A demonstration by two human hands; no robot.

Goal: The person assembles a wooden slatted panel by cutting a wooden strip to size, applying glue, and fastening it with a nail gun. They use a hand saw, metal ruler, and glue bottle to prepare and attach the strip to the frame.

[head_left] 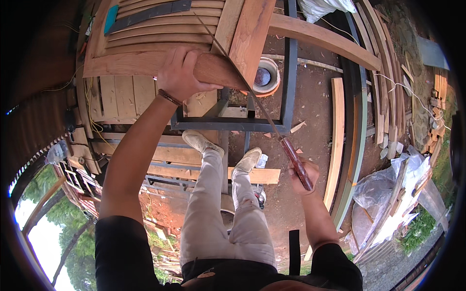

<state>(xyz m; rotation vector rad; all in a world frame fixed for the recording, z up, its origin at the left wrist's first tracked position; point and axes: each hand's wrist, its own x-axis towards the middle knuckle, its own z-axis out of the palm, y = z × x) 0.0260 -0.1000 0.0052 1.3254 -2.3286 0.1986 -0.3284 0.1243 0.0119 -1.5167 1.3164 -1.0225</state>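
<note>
My left hand (pixel 179 72) is closed over a brown wooden piece (pixel 221 70), the fingers on its top and the thumb along its near edge. This piece lies across the near end of a louvred wooden panel (pixel 165 36). In my right hand (pixel 306 177) is the dark red handle of a handsaw (pixel 295 162). Its thin blade, seen almost edge-on, slants up and left across the wooden piece, to the right of my left hand. I cannot tell how deep the blade sits in the wood. A try square (pixel 150 15) with a teal stock rests on the slats.
A dark metal frame (pixel 233 124) stands below the panel, with a round pot (pixel 266 77) inside its outline. Long timber lengths (pixel 335 131) lie to the right, near crumpled plastic sheeting (pixel 378 194). Wooden planks (pixel 170 155) are by my feet. A yellow cord (pixel 92 111) hangs at the left.
</note>
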